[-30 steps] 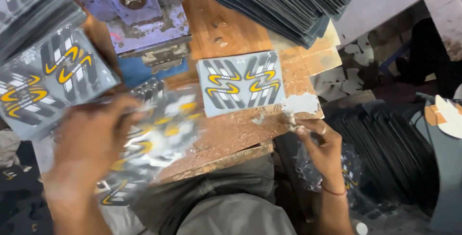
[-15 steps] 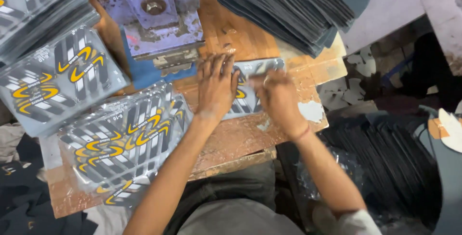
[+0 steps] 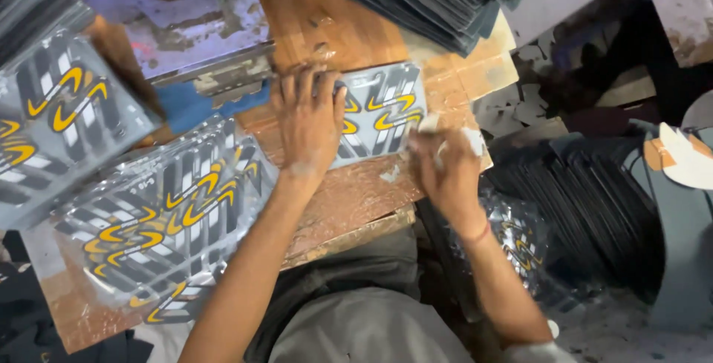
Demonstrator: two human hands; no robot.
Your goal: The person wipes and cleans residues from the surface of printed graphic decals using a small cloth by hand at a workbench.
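Grey patterned sheet point(image 3: 382, 110) with yellow marks lies flat on the wooden surface point(image 3: 356, 192). Left hand point(image 3: 308, 121) presses it, fingers spread and flat. Right hand point(image 3: 442, 166) seems pinched on the sheet's near corner, though blur hides the grip. Wrapped sheets point(image 3: 160, 214) lie just left.

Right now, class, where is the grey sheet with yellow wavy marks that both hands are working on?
In the head view, the grey sheet lies on the wooden board, centre-right, under the left hand, with the right hand at its lower right corner.
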